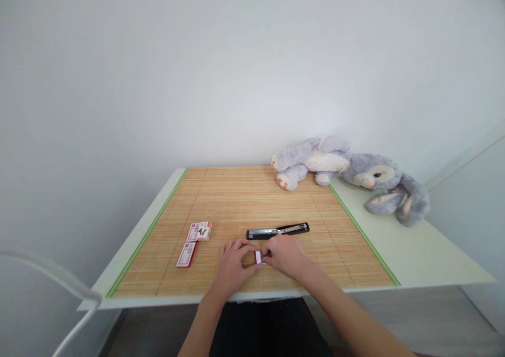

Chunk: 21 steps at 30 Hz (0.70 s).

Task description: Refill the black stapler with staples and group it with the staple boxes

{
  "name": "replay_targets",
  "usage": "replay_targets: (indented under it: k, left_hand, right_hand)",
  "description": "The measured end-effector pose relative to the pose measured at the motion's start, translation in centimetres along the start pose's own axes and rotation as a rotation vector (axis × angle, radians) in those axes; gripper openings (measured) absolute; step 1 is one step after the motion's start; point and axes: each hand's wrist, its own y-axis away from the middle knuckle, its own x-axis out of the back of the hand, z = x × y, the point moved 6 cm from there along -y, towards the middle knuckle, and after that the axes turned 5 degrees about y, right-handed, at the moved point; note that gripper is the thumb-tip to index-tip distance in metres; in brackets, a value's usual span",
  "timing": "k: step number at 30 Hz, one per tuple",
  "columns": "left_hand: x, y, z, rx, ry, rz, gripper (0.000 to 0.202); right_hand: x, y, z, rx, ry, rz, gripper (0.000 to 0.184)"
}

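A small white and red staple box (258,257) lies near the front of the bamboo mat, between my two hands. My left hand (233,266) has it between thumb and index finger from the left side. At its right end, the fingers of my right hand (287,255) are pinched on a small grey piece that looks like staples, partly hidden by the fingertips. Just beyond the hands is a black stapler (278,231), folded out flat with its metal magazine exposed. My right knuckles are close to its near side.
Several small red and white boxes (193,232) sit together on the left of the mat (236,194). A grey plush rabbit (327,161) lies across the back right of the white table (418,257). A white cable (51,270) curves in at lower left. A wall stands behind.
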Motion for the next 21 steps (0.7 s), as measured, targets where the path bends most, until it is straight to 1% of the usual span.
replay_targets:
  k: [3, 6, 8, 10, 12, 15, 18, 21]
  left_hand:
    - [0.0, 0.0, 0.0, 0.009, -0.002, -0.008, 0.034]
    - [0.1, 0.0, 0.1, 0.016, -0.001, -0.012, 0.034]
    - [0.1, 0.1, 0.1, 0.017, -0.002, -0.01, 0.034]
    - [0.1, 0.1, 0.0, 0.019, -0.008, -0.007, 0.033]
    - [0.0, 0.1, -0.1, 0.024, -0.016, -0.001, 0.033]
    - [-0.1, 0.1, -0.3, 0.025, -0.024, -0.006, 0.034]
    - [-0.2, 0.2, -0.4, 0.019, -0.031, -0.003, 0.034]
    - [-0.1, 0.2, -0.4, 0.018, -0.036, 0.01, 0.034]
  right_hand:
    - [0.1, -0.4, -0.2, -0.006, 0.013, 0.009, 0.015]
    - [0.5, 0.2, 0.3, -0.014, -0.004, 0.037, 0.015]
    - [0.8, 0.9, 1.3, -0.053, -0.086, 0.077, 0.013]
    - [0.8, 1.7, 2.7, -0.116, -0.218, 0.121, 0.01]
    - [0.3, 2.6, 4.1, -0.164, -0.345, 0.147, 0.01]
    - [-0.9, 3.7, 5.7, -0.193, -0.474, 0.177, 0.013]
    - [-1.9, 4.4, 6.8, -0.203, -0.525, 0.191, 0.016]
    - [-2.2, 4.9, 7.2, -0.202, -0.512, 0.183, 0.017]
